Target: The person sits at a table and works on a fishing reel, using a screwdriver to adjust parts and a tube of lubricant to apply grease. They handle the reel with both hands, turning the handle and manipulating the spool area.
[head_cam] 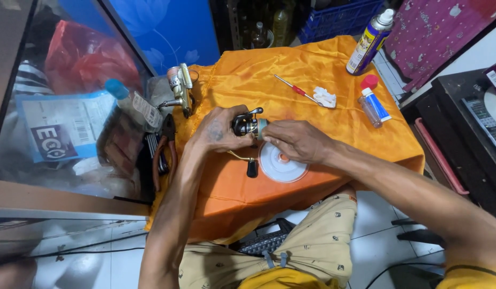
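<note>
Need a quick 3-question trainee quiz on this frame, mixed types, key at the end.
1. True or false: both hands are on the fishing reel.
2. Which lies nearest the white cloth scrap? A) red-handled screwdriver B) pliers C) spray can
3. Fill in: under the right hand lies a clear round ____.

Key: 1 true, the left hand grips the body while the right hand touches its front. 2 A. 3 spool.
</note>
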